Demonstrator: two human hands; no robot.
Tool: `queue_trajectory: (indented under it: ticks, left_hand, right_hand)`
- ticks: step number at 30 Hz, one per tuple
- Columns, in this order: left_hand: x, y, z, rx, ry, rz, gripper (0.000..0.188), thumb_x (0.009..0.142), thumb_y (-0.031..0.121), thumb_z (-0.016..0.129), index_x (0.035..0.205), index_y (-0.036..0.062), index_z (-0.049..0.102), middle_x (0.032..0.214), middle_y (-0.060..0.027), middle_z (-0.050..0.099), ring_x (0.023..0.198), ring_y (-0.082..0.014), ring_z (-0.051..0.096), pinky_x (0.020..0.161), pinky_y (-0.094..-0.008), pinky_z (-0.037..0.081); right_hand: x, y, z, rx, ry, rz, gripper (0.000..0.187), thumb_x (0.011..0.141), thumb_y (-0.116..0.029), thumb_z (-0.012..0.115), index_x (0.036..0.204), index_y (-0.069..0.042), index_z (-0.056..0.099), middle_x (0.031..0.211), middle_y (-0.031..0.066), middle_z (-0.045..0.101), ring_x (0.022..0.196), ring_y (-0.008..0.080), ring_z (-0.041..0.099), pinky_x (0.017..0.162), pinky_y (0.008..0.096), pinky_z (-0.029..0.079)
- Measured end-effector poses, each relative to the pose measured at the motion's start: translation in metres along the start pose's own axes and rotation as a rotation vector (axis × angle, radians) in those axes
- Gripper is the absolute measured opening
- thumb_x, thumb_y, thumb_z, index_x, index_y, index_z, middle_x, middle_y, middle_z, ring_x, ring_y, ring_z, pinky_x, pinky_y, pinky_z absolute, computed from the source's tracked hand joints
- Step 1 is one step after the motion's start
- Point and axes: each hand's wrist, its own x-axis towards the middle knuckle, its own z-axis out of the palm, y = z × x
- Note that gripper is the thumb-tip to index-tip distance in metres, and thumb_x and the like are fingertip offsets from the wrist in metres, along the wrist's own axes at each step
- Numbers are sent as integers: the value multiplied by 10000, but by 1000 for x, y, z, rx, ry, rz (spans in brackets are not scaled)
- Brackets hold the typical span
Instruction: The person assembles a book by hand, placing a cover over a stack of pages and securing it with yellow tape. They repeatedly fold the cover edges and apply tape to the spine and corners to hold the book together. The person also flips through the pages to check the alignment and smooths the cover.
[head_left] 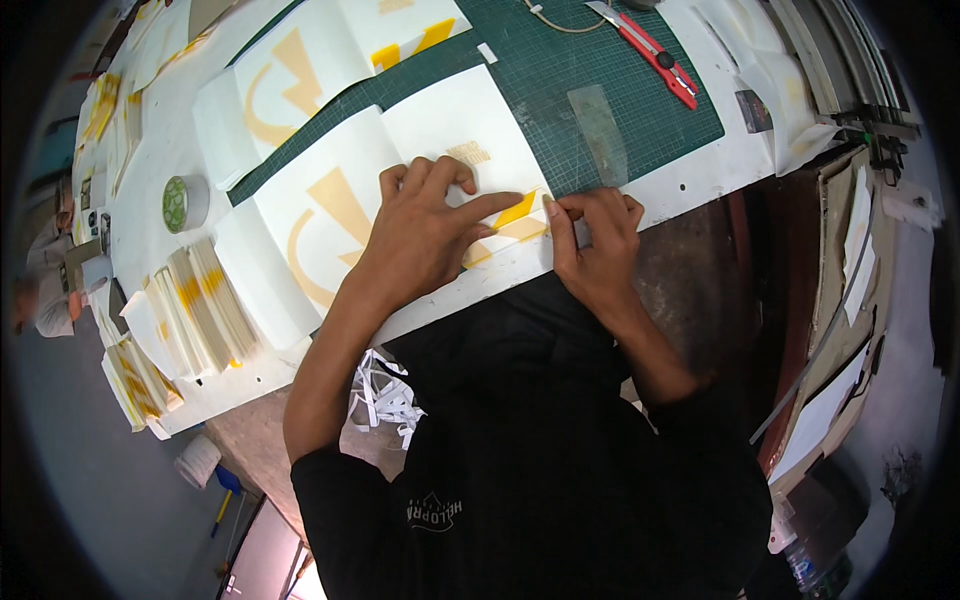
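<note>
A white sheet (pixel 330 200) with large yellow decal shapes lies on the green cutting mat (pixel 600 60) and the white table edge. My left hand (pixel 425 225) presses flat on the sheet, fingers spread, its index finger pointing along a small yellow striped decal (pixel 520 212). At the sheet's right corner, next to that decal, my right hand (pixel 595 240) pinches the edge (pixel 553 205) between thumb and fingertips. Both forearms come in from below, over my black shirt.
A red utility knife (pixel 655 55) and a clear plastic scraper (pixel 600 130) lie on the mat. More decal sheets (pixel 300 70) sit at the back, a tape roll (pixel 183 203) and stacked sheets (pixel 195 315) at the left. White paper strips (pixel 385 400) hang below the table.
</note>
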Motion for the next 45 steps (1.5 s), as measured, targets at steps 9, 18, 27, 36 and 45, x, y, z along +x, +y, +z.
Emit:
queue_trajectory:
  ticks: [9,18,27,36,45]
  left_hand:
    - [4,-12,-1,28,-24,126,466,914,9,744,1264,311,799,1108,-84,604,1108,-255,567,997,-409,431]
    - [22,-24,-5,-87,-29,150,358,918,45,774,1191,269,831,971,-77,662,927,-266,607,840,-375,497]
    - [32,-25,-16,-115,-110,111,227,903,201,796,1123,236,837,915,-44,651,915,-249,644,830,-413,501]
    - [8,17,-4,-156,-42,-122,327,828,275,895,1039,84,734,897,-94,693,923,-291,623,895,-412,446]
    - [-22,0,-47,-892,648,-325,217,938,62,803,1125,11,705,962,-42,713,850,-124,671,780,-307,555]
  right_hand:
    - [-3,-1,5,-35,44,22,126,873,-89,796,917,-68,680,870,55,648,863,236,607,860,465,327]
    - [-15,-35,16,-163,9,-94,156,857,-147,815,911,-89,681,938,85,619,939,251,582,868,509,325]
    - [-10,-70,43,37,-80,-157,141,863,-132,822,928,-78,709,1000,73,633,936,247,562,856,502,323]
    - [-5,9,-26,-34,198,27,139,886,-114,829,946,-61,714,896,54,711,858,209,641,884,416,363]
    - [-1,9,-29,38,235,38,93,914,10,766,960,-26,694,919,75,707,847,210,630,827,349,452]
